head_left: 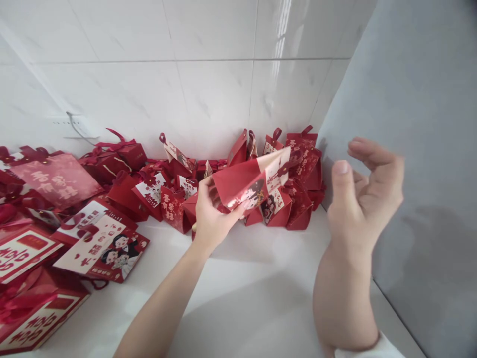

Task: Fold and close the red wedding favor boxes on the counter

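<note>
The left hand [212, 214] is gripping a red paper box [253, 184] by its near left corner, thumb on top and fingers underneath. It is holding the box tilted just above the desk [261, 298], in the middle of the scene. The box is looking only partly opened out, its white printed panel facing up. The right hand [367, 194] is hovering open and empty to the right of it, fingers loosely curled and touching nothing.

Judging by how things are lying, a good share of the work is looking done. A heap of small shaped boxes [301, 169] is crowding the far wall behind the held one, ribbons sticking up. More seems to be waiting, since flat printed pieces [100, 243] and larger red bags [33, 308] are lying at the left.

A grey panel [428, 149] is closing off the right side, close to the right hand. A wall socket [74, 127] with a cable is sitting at the far left. The near desk is offering room for the forearms.
</note>
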A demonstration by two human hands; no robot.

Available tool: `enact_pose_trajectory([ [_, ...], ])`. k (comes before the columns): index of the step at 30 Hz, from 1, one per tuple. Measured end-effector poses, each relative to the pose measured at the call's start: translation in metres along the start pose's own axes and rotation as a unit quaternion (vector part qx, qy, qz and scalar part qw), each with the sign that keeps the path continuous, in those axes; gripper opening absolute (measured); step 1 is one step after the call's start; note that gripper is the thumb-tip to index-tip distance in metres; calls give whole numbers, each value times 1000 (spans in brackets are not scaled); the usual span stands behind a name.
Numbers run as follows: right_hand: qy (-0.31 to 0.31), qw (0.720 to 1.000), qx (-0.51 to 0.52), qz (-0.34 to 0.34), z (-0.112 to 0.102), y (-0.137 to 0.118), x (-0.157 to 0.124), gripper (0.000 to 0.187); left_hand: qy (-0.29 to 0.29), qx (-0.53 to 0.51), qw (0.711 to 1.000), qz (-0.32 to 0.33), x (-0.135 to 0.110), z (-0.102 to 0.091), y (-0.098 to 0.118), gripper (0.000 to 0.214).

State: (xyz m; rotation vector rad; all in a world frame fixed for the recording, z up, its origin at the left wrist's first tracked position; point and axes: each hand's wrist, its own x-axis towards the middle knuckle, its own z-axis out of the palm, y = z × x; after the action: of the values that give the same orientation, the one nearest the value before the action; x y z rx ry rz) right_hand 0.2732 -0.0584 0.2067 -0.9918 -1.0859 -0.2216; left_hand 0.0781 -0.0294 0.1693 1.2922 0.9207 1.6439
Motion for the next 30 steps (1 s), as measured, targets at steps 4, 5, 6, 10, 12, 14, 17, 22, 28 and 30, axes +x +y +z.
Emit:
enact_pose_trajectory([
  [4, -207, 973, -3, -104, -4, -4, 0, 16, -27, 136, 987, 82, -5, -3, -3, 71],
  [5, -283, 950, 9, -130, -3, -4, -1, 15, -34, 161, 982, 89, -5, -5, -6, 74],
  [6, -349, 924, 22, -153, -1, -4, -3, 15, -38, 184, 977, 95, -6, -8, -9, 78],
  [10, -452, 875, 39, -167, 10, -5, -13, 20, -32, 222, 969, 107, -8, -13, -18, 89],
  [12, -451, 882, 43, -133, 15, -5, -19, 21, 9, 194, 974, 118, -9, -12, -17, 83],
  [14, -449, 886, 51, -100, 17, -4, -24, 20, 50, 168, 974, 142, -9, -10, -14, 75],
  [17, -453, 885, 63, -85, 20, -5, -27, 19, 68, 165, 970, 166, -9, -7, -10, 69],
  [22, -382, 916, 36, -116, 29, -7, -28, 32, 57, 125, 978, 155, -3, -13, -8, 75],
  [28, -197, 980, -25, -16, 33, 2, -25, 48, 45, 18, 992, 118, 8, -24, -8, 55],
  [30, -217, 974, 10, 62, 31, 6, -22, 35, 49, -86, 995, -1, 12, -23, -7, 49],
])
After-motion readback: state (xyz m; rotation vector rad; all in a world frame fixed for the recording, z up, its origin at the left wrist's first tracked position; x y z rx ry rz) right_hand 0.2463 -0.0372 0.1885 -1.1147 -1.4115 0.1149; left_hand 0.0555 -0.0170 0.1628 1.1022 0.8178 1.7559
